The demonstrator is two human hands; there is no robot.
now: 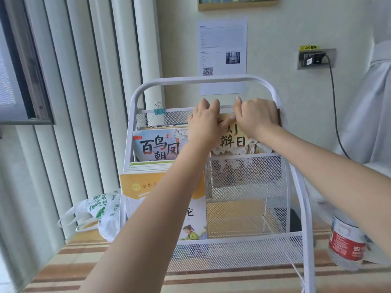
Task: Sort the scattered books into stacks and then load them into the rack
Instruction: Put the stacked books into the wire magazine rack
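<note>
- Reaching across the white mesh rack (211,80), you had both hands at the top edge of a yellow-orange picture book (234,142) standing in the right half of the middle tier.
- Your left hand (204,121) lay over the book's upper left part, fingers curled over its top edge; how firmly they held it could not be told.
- Your right hand (257,117) was beside it, nearly touching, fingers curled down over the book's top right edge and the thumb raised.
- A blue-covered book (157,145) stood in the left half of the same tier, in front of a stack of thin volumes.
- A white-and-orange book (146,197) stood lower, in the front left compartment; the mesh compartment to its right showed only its yellow floor.
- Blue binder clips (159,110) hung on the upper mesh rail.
- The rack stood on a striped tabletop (101,254), with a plastic bag (101,210) to its left and a red-labelled bottle (347,242) to its right.
</note>
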